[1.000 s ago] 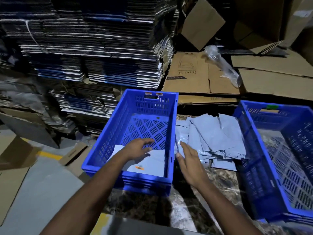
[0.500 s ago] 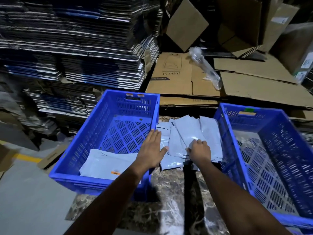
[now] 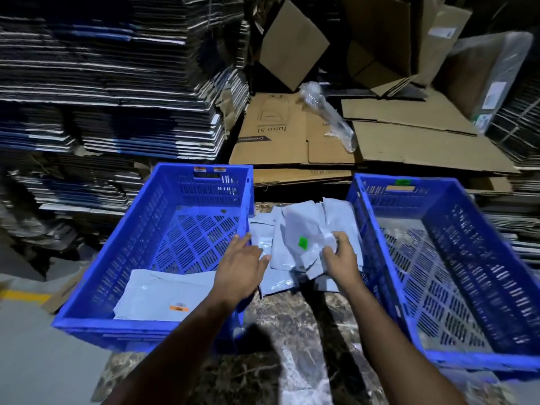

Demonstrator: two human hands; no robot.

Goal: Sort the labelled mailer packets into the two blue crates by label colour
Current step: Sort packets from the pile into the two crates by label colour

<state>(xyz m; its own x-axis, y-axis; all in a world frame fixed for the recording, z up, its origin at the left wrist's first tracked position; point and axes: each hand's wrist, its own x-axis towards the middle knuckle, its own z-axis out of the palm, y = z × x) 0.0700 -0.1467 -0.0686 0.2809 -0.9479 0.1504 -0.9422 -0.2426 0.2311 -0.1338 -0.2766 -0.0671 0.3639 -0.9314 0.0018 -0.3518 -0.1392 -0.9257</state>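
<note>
Packet (image 3: pixel 304 238) with green label (image 3: pixel 303 242), lifted off the pile (image 3: pixel 264 238) between the two crates. Right hand (image 3: pixel 340 258) pinches its near right edge; left hand (image 3: pixel 241 268), fingers straight, hovers just left of it over the pile and grips nothing. The thin grey film looks light, limp and probably slick, so an edge or corner pinch suits it. Left crate (image 3: pixel 87 287) holds an orange-labelled packet (image 3: pixel 166 296); right crate (image 3: pixel 496 244), green-tagged, looks empty.
</note>
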